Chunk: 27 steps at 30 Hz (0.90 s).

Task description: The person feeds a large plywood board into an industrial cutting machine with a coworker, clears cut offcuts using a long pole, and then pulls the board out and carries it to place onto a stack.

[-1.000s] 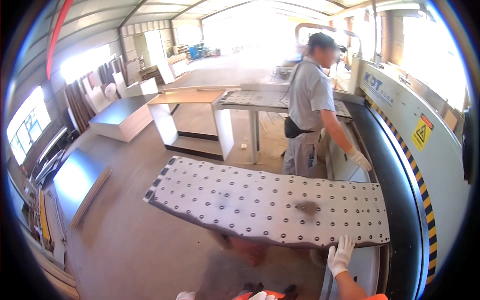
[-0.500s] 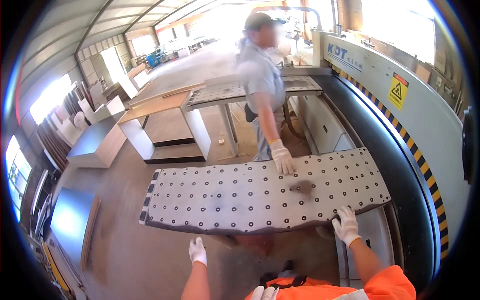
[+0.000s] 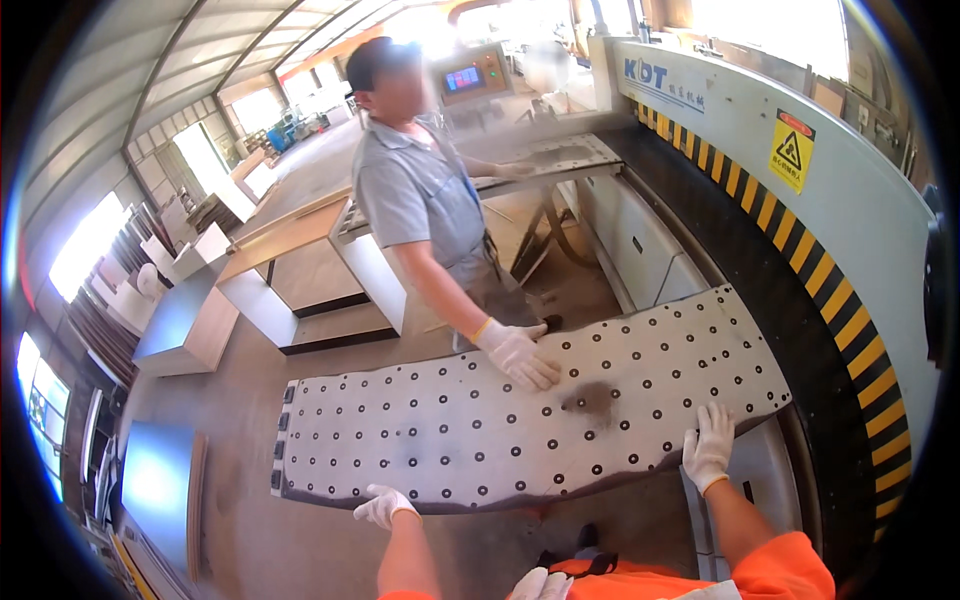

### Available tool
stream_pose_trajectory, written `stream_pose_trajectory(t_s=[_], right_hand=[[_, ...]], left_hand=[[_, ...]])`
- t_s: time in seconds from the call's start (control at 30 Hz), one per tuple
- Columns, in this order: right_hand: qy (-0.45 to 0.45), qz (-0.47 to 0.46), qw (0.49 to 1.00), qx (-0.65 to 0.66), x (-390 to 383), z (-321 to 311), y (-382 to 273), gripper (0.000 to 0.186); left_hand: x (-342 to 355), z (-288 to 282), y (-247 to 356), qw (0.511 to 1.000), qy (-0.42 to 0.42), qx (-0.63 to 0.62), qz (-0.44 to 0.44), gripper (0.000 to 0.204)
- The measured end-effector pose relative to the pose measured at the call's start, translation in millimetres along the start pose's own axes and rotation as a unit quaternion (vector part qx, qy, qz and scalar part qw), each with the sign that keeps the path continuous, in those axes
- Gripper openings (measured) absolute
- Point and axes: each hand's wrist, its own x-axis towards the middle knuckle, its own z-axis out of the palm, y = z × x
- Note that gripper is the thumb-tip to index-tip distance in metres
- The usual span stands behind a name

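Note:
A pale perforated work table, dotted with dark round ports and edged in dark trim, spans the middle of the view. My left hand, in a white glove, is at its near edge towards the left end, fingers stretched out over the rim. My right hand, gloved the same way, rests with fingers spread on the near right part of the surface. Neither hand holds anything. Across from me a co-worker's gloved hand lies on the far side of the table. A dark smudge marks the surface.
A long machine with a striped edge runs along the right. Behind the table stand the co-worker, an open cabinet carcass and a control screen. Stacked panels lie at left. A second perforated table is farther back.
My left hand has come up to the table's near edge. My right hand has flattened onto the surface. The co-worker has shifted left and turned, the hand sliding left and nearer.

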Motion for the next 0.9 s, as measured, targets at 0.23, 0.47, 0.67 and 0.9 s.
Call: stream_pose_trajectory(t_s=[0.23, 0.47, 0.67, 0.9], right_hand=[[-0.021, -0.009, 1.0, 0.0, 5.4, 4.3, 6.4, 0.058], [-0.065, -0.037, 0.954, 0.29, 86.6, -45.5, -92.9, 0.037], [-0.027, -0.362, 0.868, 0.34, 165.5, -176.3, -247.4, 0.027], [0.036, -0.634, 0.661, 0.4, 157.2, -274.9, -350.6, 0.023]], left_hand=[[4.9, 5.8, 0.6, 0.998, 0.008, 0.06, -0.013, 0.089], [2.1, 2.1, 2.7, 0.998, 0.002, 0.062, -0.022, 0.09], [11.1, 10.4, -3.2, 0.997, 0.004, 0.077, -0.008, 0.092], [30.7, 32.4, -16.2, 0.995, 0.089, 0.033, 0.034, 0.098]])
